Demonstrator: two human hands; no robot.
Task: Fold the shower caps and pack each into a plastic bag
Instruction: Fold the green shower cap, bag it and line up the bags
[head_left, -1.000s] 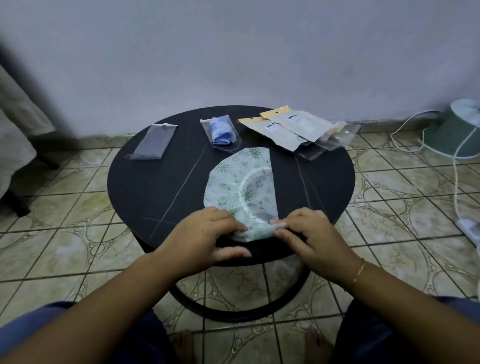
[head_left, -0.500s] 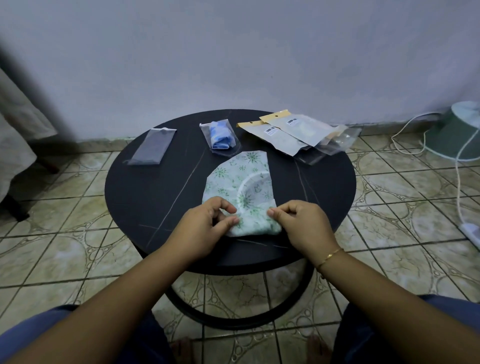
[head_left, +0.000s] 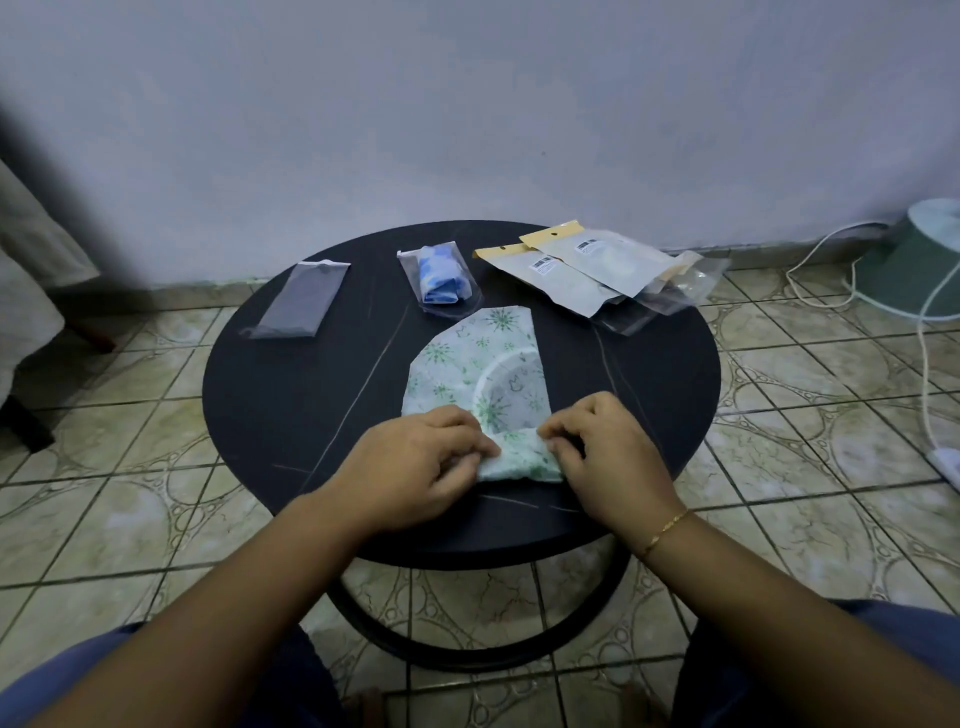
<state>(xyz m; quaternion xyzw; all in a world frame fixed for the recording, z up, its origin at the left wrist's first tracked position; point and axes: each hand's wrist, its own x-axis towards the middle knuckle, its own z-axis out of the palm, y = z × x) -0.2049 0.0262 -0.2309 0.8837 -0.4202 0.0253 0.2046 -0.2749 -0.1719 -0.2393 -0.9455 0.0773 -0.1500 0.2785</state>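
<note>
A white shower cap with green flower print (head_left: 478, 369) lies folded in half on the round black table (head_left: 291, 415). Its near end is rolled up into a thick band. My left hand (head_left: 415, 462) pinches the left end of that roll and my right hand (head_left: 608, 452) pinches the right end. An empty clear plastic bag (head_left: 298, 300) lies at the table's far left. A blue shower cap packed in a clear bag (head_left: 440, 278) sits at the far middle.
A pile of paper-topped packets and clear bags (head_left: 602, 270) lies at the table's far right. On the tiled floor to the right are a pale green fan base (head_left: 919, 270) and white cables (head_left: 930, 364). A wall stands behind the table.
Both hands have rolled the cap's near end away from me, further up the cap; the roll is thicker and the flat part shorter.
</note>
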